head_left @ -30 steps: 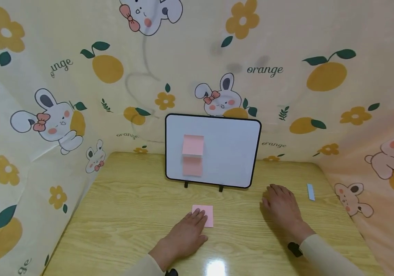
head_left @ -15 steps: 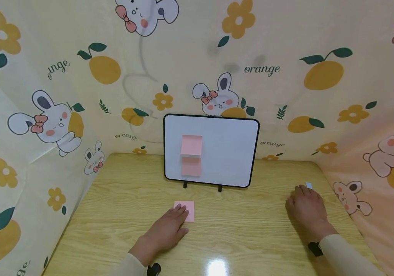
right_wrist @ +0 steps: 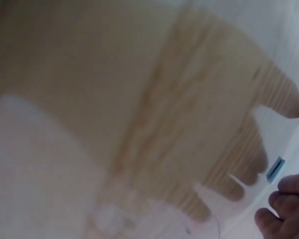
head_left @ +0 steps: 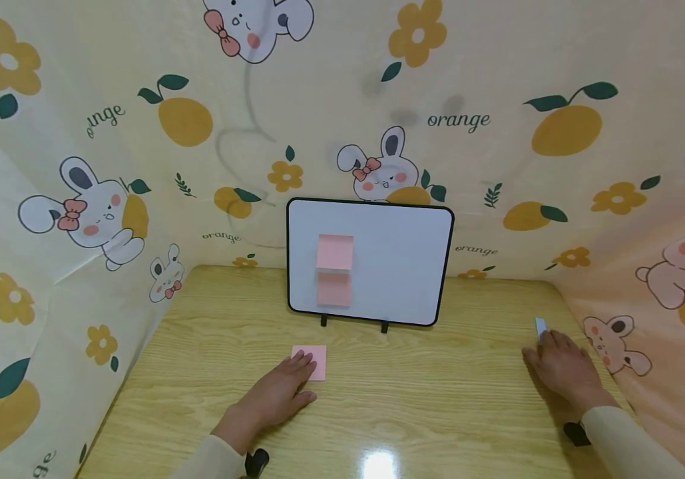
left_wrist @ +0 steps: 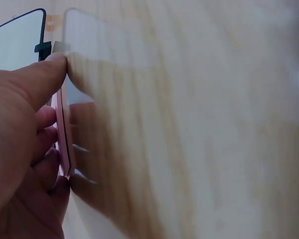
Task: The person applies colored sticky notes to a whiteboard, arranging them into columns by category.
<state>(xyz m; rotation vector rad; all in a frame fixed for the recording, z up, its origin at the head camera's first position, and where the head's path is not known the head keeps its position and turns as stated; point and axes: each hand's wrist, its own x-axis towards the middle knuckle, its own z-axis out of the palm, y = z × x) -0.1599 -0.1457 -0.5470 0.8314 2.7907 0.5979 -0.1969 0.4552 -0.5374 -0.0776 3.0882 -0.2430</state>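
My left hand [head_left: 273,396] rests its fingers, nearly straight, on a pink pad of sticky notes [head_left: 319,366] lying on the table. Side-on in the left wrist view, the pad's thin edge [left_wrist: 64,134] shows between thumb and fingertips. At the right end of the table, my right hand [head_left: 566,369] is low over the wood, its fingertips overlapping the near end of a narrow light-blue strip [head_left: 540,326]. In the right wrist view the blue strip [right_wrist: 275,170] lies just beyond the loosely bent fingers [right_wrist: 289,204], not held by them.
A black-framed whiteboard [head_left: 399,263] stands on small black feet at the back of the table [head_left: 414,392]. On its left part are an upper pink note [head_left: 335,253] and a lower pink note [head_left: 334,293]. Patterned cloth walls [head_left: 318,86] enclose the back and sides.
My left hand has slid the pink pad leftward over the table. My right hand has moved right, from beside the whiteboard to the blue strip.
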